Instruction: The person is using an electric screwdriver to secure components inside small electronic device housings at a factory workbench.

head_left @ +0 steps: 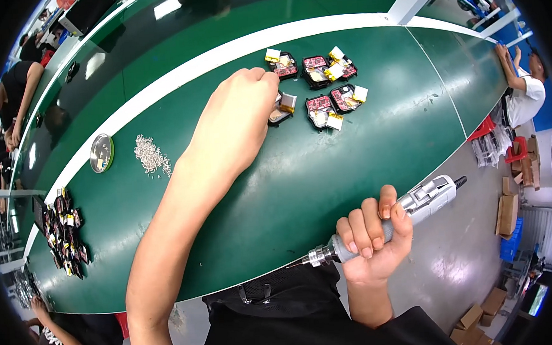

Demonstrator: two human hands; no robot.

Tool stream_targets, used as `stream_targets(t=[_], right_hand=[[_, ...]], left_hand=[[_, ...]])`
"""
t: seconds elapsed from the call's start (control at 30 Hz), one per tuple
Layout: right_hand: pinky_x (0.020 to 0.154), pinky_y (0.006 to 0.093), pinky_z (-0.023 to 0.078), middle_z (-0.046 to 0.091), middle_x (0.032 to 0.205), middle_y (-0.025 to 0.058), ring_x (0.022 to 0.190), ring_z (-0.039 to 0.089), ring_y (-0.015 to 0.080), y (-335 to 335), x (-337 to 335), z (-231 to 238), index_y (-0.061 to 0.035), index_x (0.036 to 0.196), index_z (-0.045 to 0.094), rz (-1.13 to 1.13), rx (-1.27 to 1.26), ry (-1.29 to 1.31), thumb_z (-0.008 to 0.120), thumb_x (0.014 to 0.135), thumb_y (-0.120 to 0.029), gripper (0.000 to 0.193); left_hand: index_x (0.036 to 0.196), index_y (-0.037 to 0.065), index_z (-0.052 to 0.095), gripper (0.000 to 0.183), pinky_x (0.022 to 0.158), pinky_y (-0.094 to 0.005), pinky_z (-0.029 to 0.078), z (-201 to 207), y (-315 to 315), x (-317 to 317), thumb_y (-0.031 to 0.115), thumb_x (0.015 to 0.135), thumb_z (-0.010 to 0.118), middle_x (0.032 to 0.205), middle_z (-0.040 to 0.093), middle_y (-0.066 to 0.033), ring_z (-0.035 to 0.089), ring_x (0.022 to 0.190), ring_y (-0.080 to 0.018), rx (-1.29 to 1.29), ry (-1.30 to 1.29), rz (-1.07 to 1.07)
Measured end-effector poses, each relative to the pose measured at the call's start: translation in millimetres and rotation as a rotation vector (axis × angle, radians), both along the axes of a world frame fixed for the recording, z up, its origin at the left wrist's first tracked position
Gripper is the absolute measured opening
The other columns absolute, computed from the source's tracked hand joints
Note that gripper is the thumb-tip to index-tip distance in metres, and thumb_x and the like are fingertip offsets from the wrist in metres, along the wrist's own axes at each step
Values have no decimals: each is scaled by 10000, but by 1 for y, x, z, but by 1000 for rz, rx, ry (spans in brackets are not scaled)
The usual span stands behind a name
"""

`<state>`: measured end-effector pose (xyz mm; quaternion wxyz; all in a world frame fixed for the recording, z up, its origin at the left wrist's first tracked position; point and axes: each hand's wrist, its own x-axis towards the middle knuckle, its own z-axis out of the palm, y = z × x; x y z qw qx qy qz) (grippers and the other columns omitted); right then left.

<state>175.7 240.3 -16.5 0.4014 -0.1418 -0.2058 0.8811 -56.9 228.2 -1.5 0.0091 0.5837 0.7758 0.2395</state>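
My right hand (376, 236) is wrapped round a grey-and-white electric screwdriver (418, 205), its bit pointing left over the table's near edge. My left hand (238, 112) reaches across the green table with the fingers curled in. Its fingertips are turned away, so what they pinch is hidden. Right beside that hand lies a small black device casing (279, 115), partly covered by it. More open casings with red circuit boards and silver battery packs lie close by: one casing (284, 66) just beyond the hand, a pair (330, 70) at the back, another pair (335, 107) to the right.
Left of my forearm are a heap of small screws (151, 155) and a round tin (101, 153). A pile of similar casings (67, 233) sits at the table's far left. A white rail (232, 47) borders the back. Other people work at both sides.
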Motion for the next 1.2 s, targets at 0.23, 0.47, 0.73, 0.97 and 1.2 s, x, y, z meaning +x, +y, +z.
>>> stream_targets(t=[0.23, 0.47, 0.73, 0.97, 1.2], right_hand=[[497, 290, 377, 376, 531, 0, 417, 371, 110, -32, 2, -14, -101, 855, 417, 210, -56, 22, 445, 941, -177, 118], [591, 318, 425, 445, 633, 57, 580, 474, 164, -76, -2, -15, -58, 902, 432, 216, -132, -116, 481, 936, -99, 73], [594, 298, 429, 491, 725, 69, 617, 464, 124, -86, 2, -17, -36, 935, 435, 196, -75, -242, 507, 921, -98, 96], [562, 287, 419, 472, 686, 67, 583, 452, 124, -86, 4, -17, -39, 923, 426, 216, -67, -266, 500, 927, -108, 101], [543, 291, 420, 471, 680, 71, 553, 450, 134, -83, 2, -20, -37, 908, 416, 221, -72, -204, 513, 923, -100, 116]], left_hand=[[881, -50, 581, 166, 712, -375, 509, 4, -72, 38, 26, 766, 673, 904, 606, -123, 601, 830, -283, -98, 109, -182], [935, -105, 624, 322, 580, -332, 551, 0, -112, 79, 1, 632, 653, 1012, 617, -179, 633, 880, -294, 9, 166, -352], [856, -158, 629, 418, 698, -325, 565, -8, -122, 95, 105, 537, 566, 914, 627, -252, 622, 836, -308, 28, 276, -377], [845, -148, 627, 394, 688, -311, 562, -8, -123, 96, 101, 543, 578, 900, 622, -235, 610, 835, -297, 34, 269, -353], [843, -135, 630, 381, 629, -289, 557, -13, -119, 99, 95, 540, 614, 896, 622, -225, 608, 833, -284, 64, 129, -250]])
